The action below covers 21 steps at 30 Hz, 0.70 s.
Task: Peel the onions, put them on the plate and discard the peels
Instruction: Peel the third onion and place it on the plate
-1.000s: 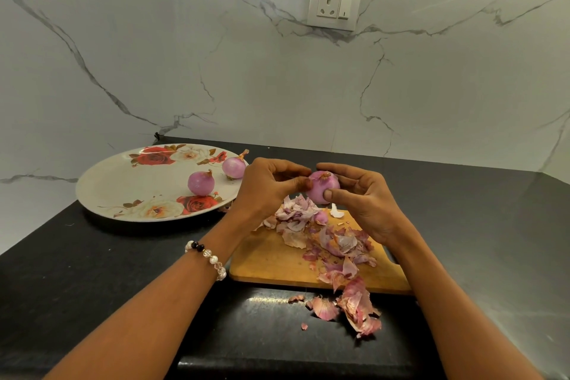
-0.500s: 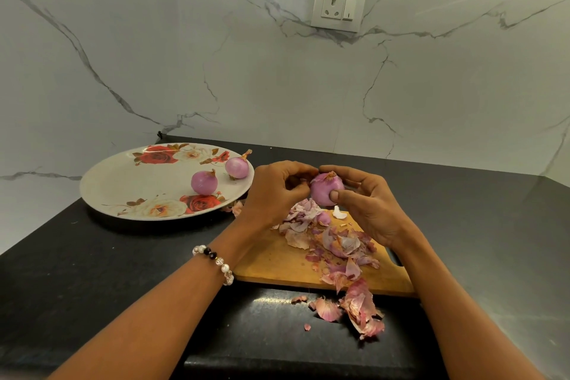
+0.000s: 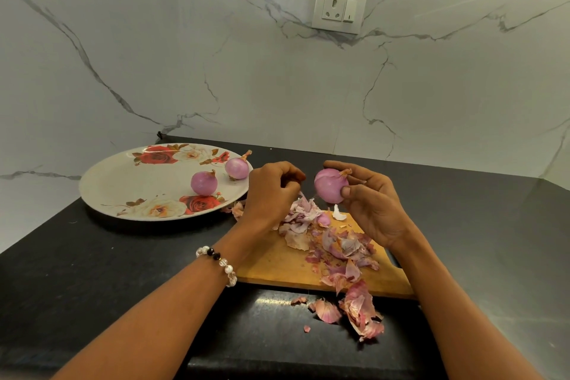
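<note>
**Q:** Purple-skinned onion (image 3: pixel 330 185), head view: where did you have it, and how did it lie?

**A:** You gripped it in your right hand (image 3: pixel 371 207), thumb on its near face and fingers curled behind, raised above the far end of the cutting board (image 3: pixel 271 262). Its dry stem tip pointed up and to your right, so the long axis ran tilted, root end toward the board.

**Q:** And your left hand (image 3: pixel 271 191)?

**A:** It sat just beside the onion, apart from it, fingers curled as if pinching a scrap of skin; whether it held anything could not be told.

**Q:** Which way lay the plate (image 3: pixel 101 191)?

**A:** To your left, past the left hand, with two peeled onions (image 3: pixel 203 183) already on it. Your left hand was nearer, so the transfer probably called for a handover or a cross-body reach. Peels (image 3: pixel 333 244) covered the board and spilled onto the counter (image 3: pixel 92 271).
</note>
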Motion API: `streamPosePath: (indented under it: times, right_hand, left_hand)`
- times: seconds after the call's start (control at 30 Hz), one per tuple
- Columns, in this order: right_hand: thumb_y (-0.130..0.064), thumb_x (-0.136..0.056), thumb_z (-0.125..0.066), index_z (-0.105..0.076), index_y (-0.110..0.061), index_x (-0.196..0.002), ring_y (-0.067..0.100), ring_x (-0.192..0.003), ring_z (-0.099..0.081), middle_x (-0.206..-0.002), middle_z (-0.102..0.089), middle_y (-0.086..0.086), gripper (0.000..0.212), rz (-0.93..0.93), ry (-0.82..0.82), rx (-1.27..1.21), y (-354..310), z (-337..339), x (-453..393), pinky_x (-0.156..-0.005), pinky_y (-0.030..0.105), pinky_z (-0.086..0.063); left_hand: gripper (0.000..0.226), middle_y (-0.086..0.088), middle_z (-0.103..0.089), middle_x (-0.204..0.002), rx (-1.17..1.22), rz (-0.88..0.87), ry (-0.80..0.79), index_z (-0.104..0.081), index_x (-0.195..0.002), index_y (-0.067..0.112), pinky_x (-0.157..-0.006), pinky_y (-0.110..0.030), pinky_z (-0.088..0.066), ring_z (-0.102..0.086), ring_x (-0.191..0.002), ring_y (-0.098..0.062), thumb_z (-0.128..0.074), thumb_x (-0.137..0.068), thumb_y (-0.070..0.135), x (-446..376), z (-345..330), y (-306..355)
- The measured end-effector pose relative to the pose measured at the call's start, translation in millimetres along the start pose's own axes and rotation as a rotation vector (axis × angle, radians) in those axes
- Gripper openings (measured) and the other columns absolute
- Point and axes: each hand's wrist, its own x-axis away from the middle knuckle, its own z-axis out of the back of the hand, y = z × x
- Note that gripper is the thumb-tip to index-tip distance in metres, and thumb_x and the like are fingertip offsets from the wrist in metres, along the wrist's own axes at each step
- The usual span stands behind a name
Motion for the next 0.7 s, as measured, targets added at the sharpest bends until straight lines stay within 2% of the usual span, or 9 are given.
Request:
streamPosePath:
  times: [0.07, 0.13, 0.2, 0.3, 0.37, 0.43, 0.57, 0.7]
  right_hand:
    - [0.005, -0.074, -0.054, -0.079, -0.014, -0.103, 0.019, -0.101, -0.068, -0.108, -0.074, 0.006, 0.042, 0.025, 0.048, -0.016, -2, 3, -1, -0.078, 0.025, -0.058]
    - [0.005, -0.073, -0.055, -0.073, -0.01, -0.11, 0.019, -0.103, -0.067, -0.107, -0.074, 0.005, 0.044, 0.042, 0.066, 0.029, -3, 6, -2, -0.077, 0.023, -0.057]
    - [0.005, -0.072, -0.055, -0.066, -0.006, -0.116, 0.019, -0.102, -0.067, -0.107, -0.074, 0.006, 0.046, 0.029, 0.048, 0.075, -2, 6, -2, -0.076, 0.023, -0.056]
    - [0.004, -0.072, -0.058, -0.065, -0.007, -0.117, 0.02, -0.1, -0.068, -0.106, -0.074, 0.006, 0.046, 0.01, 0.031, 0.121, 0, 5, -2, -0.077, 0.024, -0.057]
    - [0.003, -0.073, -0.059, -0.066, -0.008, -0.117, 0.024, -0.101, -0.069, -0.108, -0.073, 0.009, 0.047, 0.001, 0.03, 0.142, 0, 4, -2, -0.08, 0.027, -0.057]
    - [0.003, -0.072, -0.06, -0.067, -0.01, -0.116, 0.027, -0.104, -0.069, -0.11, -0.073, 0.011, 0.047, -0.007, 0.033, 0.173, 1, 4, -2, -0.083, 0.031, -0.058]
    - [-0.001, -0.072, -0.062, -0.068, -0.017, -0.115, 0.031, -0.107, -0.069, -0.113, -0.072, 0.01, 0.046, -0.017, 0.029, 0.304, 4, 4, -1, -0.089, 0.038, -0.058]
    - [-0.004, -0.072, -0.065, -0.069, -0.018, -0.113, 0.026, -0.104, -0.069, -0.112, -0.072, 0.007, 0.044, -0.013, 0.039, 0.358, 4, 0, 0, -0.081, 0.029, -0.058]
  left_hand:
    - [0.019, -0.004, -0.071, -0.097, -0.034, 0.017, 0.011, -0.072, -0.103, 0.009, -0.069, -0.008, -0.049, -0.062, -0.078, -0.006, -0.059, -0.09, 0.005, -2, 2, -4]
    - [0.016, -0.002, -0.072, -0.095, -0.011, 0.001, 0.015, -0.072, -0.103, 0.011, -0.066, -0.007, -0.049, -0.062, -0.075, -0.003, -0.061, -0.091, 0.013, -3, 5, -3]
    - [0.017, 0.002, -0.072, -0.092, 0.036, -0.078, 0.031, -0.073, -0.102, 0.011, -0.067, -0.006, -0.049, -0.062, -0.076, 0.0, -0.064, -0.09, 0.021, -2, 7, 4]
    - [0.023, 0.005, -0.071, -0.095, 0.071, -0.266, 0.032, -0.073, -0.103, 0.012, -0.074, -0.004, -0.045, -0.061, -0.084, 0.007, -0.07, -0.085, 0.025, 0, 8, 11]
    - [0.029, 0.001, -0.072, -0.099, 0.043, -0.383, -0.015, -0.072, -0.107, 0.012, -0.077, -0.007, -0.047, -0.062, -0.09, 0.0, -0.074, -0.081, 0.024, 1, 7, 10]
    - [0.032, -0.002, -0.071, -0.098, -0.018, -0.457, -0.061, -0.072, -0.109, 0.013, -0.076, -0.012, -0.05, -0.064, -0.087, -0.007, -0.075, -0.079, 0.023, 0, 5, 8]
    - [0.025, -0.006, -0.073, -0.09, -0.067, -0.504, -0.05, -0.074, -0.103, 0.011, -0.072, -0.01, -0.05, -0.065, -0.079, -0.01, -0.073, -0.079, 0.017, 2, 2, 5]
    - [0.02, -0.004, -0.074, -0.086, -0.092, -0.501, -0.036, -0.075, -0.099, 0.009, -0.07, -0.003, -0.045, -0.06, -0.076, -0.001, -0.071, -0.081, 0.017, 2, 3, 5]
